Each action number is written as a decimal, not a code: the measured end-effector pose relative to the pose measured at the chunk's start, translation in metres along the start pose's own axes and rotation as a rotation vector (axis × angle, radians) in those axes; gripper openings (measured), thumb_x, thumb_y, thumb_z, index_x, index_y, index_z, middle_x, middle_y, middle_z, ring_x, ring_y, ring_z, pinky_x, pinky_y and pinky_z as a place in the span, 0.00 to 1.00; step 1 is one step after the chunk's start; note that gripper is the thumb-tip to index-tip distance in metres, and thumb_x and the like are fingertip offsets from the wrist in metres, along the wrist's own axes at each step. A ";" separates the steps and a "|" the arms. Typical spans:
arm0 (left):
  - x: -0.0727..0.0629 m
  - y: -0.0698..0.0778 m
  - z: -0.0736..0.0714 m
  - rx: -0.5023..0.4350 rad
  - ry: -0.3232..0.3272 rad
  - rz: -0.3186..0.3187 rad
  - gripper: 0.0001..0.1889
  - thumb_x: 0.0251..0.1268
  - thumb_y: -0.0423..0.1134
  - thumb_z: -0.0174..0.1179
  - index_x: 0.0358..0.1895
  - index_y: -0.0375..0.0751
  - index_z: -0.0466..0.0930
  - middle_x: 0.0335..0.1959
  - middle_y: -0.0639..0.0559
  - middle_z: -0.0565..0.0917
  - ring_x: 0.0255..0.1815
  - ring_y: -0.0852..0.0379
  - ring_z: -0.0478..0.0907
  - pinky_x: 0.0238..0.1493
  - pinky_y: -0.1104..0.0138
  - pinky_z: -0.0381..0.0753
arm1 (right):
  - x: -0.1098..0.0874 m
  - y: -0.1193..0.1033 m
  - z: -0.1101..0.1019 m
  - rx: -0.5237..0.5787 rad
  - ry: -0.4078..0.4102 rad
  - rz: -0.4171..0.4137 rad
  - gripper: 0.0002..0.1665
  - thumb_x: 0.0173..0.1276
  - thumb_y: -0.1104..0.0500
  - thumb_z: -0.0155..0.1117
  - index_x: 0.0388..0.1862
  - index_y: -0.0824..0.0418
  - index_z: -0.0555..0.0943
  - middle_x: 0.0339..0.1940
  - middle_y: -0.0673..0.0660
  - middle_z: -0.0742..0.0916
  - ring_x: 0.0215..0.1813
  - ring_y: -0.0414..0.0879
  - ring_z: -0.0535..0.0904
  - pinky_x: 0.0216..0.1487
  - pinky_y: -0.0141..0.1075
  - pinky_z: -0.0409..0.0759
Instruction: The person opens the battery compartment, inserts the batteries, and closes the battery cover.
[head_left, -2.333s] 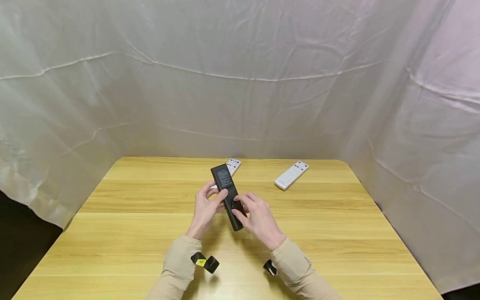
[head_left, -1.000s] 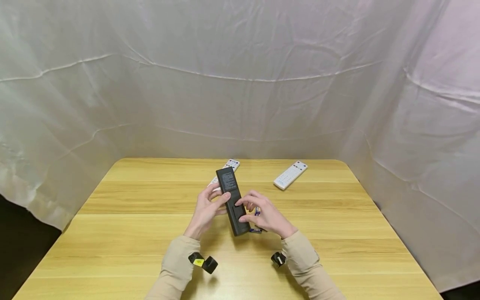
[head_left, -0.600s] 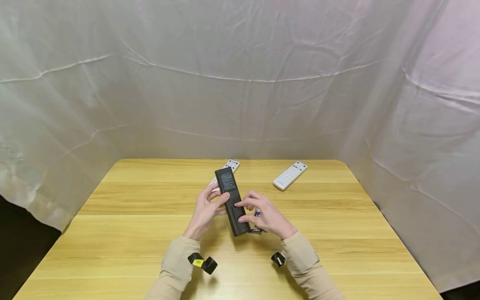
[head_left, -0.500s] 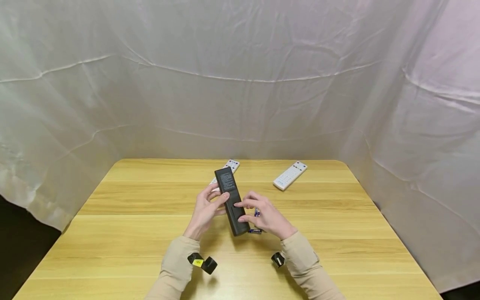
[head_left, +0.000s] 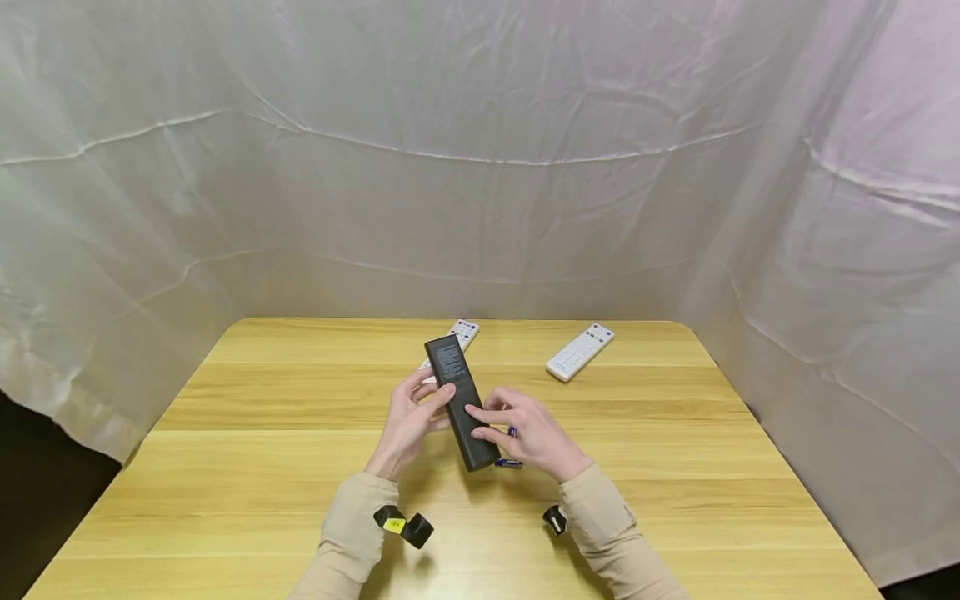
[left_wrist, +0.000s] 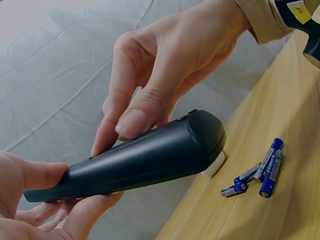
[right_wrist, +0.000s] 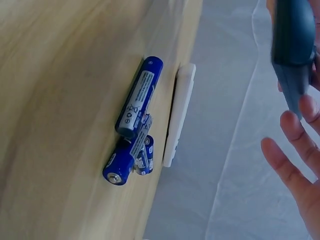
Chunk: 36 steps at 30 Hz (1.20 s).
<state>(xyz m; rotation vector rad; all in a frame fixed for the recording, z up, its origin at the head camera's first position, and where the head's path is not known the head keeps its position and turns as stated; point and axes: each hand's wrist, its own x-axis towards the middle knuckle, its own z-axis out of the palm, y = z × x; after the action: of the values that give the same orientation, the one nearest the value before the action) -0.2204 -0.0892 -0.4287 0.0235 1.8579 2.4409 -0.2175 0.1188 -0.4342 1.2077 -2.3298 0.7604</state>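
My left hand [head_left: 408, 421] grips a black remote control [head_left: 456, 362] above the table, its printed back facing up and tilted. In the left wrist view the left thumb lies on top of the remote and other fingers are beneath. My right hand [head_left: 528, 429] rests its thumb and forefinger on the lower back of the remote. In the left wrist view those fingertips [left_wrist: 135, 124] press there, near a small raised tab. Whether a separate cover lies under them is hidden. The right hand's other fingers [right_wrist: 292, 160] stay off the remote. Several blue batteries [left_wrist: 272, 172] lie below on the table.
One white remote [head_left: 581, 352] lies at the back right of the wooden table [head_left: 262, 467]. Another white remote [head_left: 467, 331] lies partly hidden behind the black one. A pale curtain [head_left: 480, 208] hangs around the back and sides.
The batteries, hidden at first, came into view beside the right hand. The right fingertips spread along the remote's back, then drew slightly closer together. The remote's top has swung slightly left.
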 end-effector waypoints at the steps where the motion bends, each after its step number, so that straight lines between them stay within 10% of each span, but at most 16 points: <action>1: 0.000 0.000 0.000 -0.003 0.004 -0.005 0.26 0.71 0.28 0.58 0.70 0.31 0.67 0.43 0.48 0.80 0.36 0.61 0.84 0.38 0.64 0.92 | 0.000 0.000 0.000 -0.019 0.003 0.000 0.20 0.63 0.56 0.74 0.54 0.58 0.87 0.36 0.50 0.83 0.32 0.41 0.75 0.31 0.24 0.74; 36: 0.000 0.000 0.001 -0.025 -0.006 -0.022 0.26 0.72 0.30 0.57 0.71 0.31 0.65 0.45 0.47 0.79 0.34 0.61 0.86 0.36 0.69 0.91 | -0.002 0.000 0.002 0.108 0.040 0.066 0.17 0.67 0.60 0.70 0.55 0.60 0.87 0.35 0.49 0.82 0.31 0.35 0.72 0.30 0.22 0.74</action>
<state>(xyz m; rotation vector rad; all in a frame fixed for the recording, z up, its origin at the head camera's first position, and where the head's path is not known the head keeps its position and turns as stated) -0.2206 -0.0884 -0.4285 0.0084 1.8151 2.4462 -0.2167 0.1185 -0.4369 1.1536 -2.3322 0.9357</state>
